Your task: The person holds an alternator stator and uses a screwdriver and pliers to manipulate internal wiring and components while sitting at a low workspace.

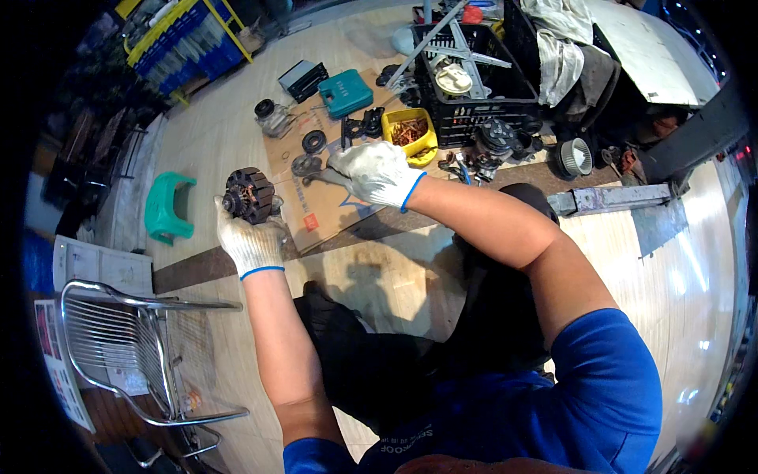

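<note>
My left hand (pixel 251 241), in a white knit glove with a blue cuff, is closed around a dark alternator rotor (pixel 249 194). Its claw-shaped poles face up, and copper shows in its middle. My right hand (pixel 377 172), gloved the same way, is closed on a grey metal tool (pixel 330 177) that sticks out to the left over the cardboard. The fingers hide part of this tool, so its exact kind cannot be made out. A round dark metal part (pixel 305 165) lies at the tool's end. Beyond it sits a black ring-shaped pulley (pixel 313 142).
A flattened cardboard sheet (pixel 347 213) bears a teal tool case (pixel 346 93) and a yellow tub (pixel 430 134) of copper-coloured pieces. A black crate (pixel 505 110) stands far right, near a metal lift arm (pixel 612 199). Left are a green stool (pixel 167 209) and metal chair (pixel 150 304).
</note>
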Tool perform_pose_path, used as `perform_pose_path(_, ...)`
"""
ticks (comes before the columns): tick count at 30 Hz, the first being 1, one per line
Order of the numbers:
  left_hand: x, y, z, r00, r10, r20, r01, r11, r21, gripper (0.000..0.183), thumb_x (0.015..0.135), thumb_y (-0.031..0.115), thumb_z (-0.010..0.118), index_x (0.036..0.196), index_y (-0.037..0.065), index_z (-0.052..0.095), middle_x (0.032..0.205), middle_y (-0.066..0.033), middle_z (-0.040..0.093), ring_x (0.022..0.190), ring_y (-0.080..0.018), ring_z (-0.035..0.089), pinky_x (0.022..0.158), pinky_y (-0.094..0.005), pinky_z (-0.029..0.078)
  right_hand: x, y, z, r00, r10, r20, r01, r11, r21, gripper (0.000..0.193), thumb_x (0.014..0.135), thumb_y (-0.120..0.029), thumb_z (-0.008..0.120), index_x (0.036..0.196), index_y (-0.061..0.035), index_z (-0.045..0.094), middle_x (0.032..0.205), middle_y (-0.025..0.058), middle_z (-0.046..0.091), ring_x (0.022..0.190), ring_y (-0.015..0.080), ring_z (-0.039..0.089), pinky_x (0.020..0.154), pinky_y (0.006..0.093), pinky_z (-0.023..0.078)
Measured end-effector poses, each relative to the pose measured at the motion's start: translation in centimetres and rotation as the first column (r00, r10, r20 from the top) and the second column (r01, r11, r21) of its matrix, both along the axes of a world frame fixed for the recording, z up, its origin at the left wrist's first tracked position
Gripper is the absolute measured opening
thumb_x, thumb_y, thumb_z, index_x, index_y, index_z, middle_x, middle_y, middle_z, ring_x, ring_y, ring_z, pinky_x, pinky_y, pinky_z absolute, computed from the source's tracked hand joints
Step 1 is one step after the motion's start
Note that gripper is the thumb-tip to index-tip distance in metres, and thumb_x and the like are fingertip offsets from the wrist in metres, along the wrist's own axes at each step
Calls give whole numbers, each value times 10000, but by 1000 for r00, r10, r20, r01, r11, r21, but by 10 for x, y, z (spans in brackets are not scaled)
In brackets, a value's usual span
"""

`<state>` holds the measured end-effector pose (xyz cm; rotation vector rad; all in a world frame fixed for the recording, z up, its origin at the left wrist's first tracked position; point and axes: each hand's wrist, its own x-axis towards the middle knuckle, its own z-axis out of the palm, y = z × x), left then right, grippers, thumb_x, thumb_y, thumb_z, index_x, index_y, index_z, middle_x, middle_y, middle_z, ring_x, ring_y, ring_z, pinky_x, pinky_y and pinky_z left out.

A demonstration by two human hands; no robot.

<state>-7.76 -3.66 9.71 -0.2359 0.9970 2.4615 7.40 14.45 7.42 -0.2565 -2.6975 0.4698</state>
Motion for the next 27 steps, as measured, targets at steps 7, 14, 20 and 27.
perform_pose_path(7,0,-7,2,1000,-19,22,19,1000,9,437,1043,446,407,1086,99,671,959,-88,712,776,-252,670,621,-384,532,-2,-2,1,995,32,-91,-29,999,27,368,945,-413,583,908,-58,671,804,152,692,775,338,704,692,474,553)
perform_pose_path(14,5,-3,1,1000,-28,-6,28,1000,2,456,1045,460,391,1110,100,664,962,-90,710,759,-259,669,596,-378,533,-9,-5,-7,976,75,-206,-54,993,105,410,933,-447,590,817,-58,650,751,152,678,734,342,698,654,467,551)
perform_pose_path(20,1,-2,0,997,71,21,-70,997,-45,445,1037,468,430,1175,93,625,1081,-107,677,895,-267,652,704,-432,515,-11,-7,-7,971,17,-238,-17,1000,1,356,938,-410,589,857,-77,683,738,164,679,691,345,694,634,461,553)
perform_pose_path(27,3,1,-1,998,42,41,-41,999,-16,462,1025,479,475,1197,72,611,1132,-113,668,963,-271,642,777,-457,509,-12,-1,-10,981,9,-194,4,998,62,343,925,-398,618,878,-65,684,736,156,682,698,334,698,639,454,552)
